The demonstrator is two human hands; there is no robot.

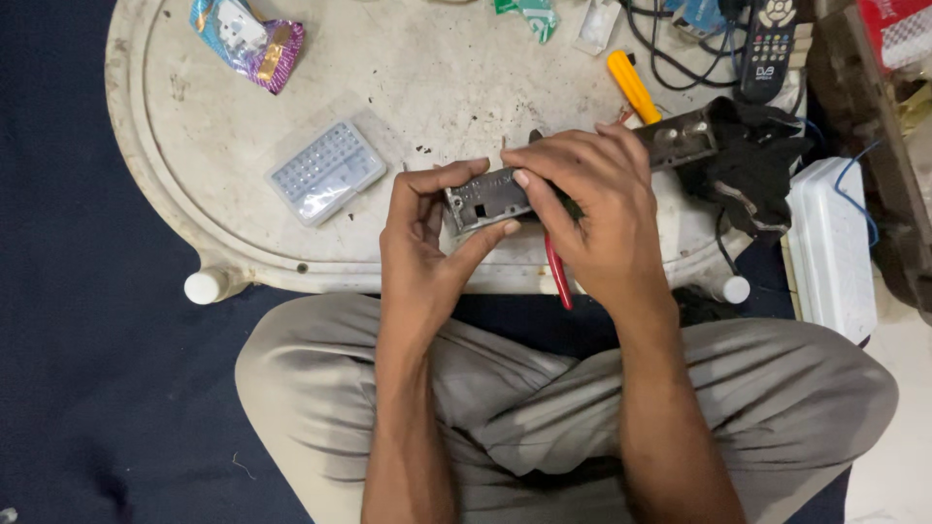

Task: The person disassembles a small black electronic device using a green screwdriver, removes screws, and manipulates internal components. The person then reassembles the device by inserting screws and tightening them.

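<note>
Both hands hold a long grey metal part [485, 197] with slots and holes, just above the near rim of a low white oval table [427, 87]. My left hand [427, 247] pinches its left end between thumb and fingers. My right hand [592, 213] wraps over its middle, and the part's far end [680, 139] sticks out to the right. A red tool handle [558, 277] pokes down from under my right hand. How it is held is hidden.
On the table lie a clear plastic box [325, 173], a shiny wrapper packet [248, 39], a yellow-handled screwdriver [633, 85], a black remote [772, 44], cables and a black cloth [752, 160]. A white box [830, 247] stands to the right. My crossed legs [544, 408] rest on dark carpet.
</note>
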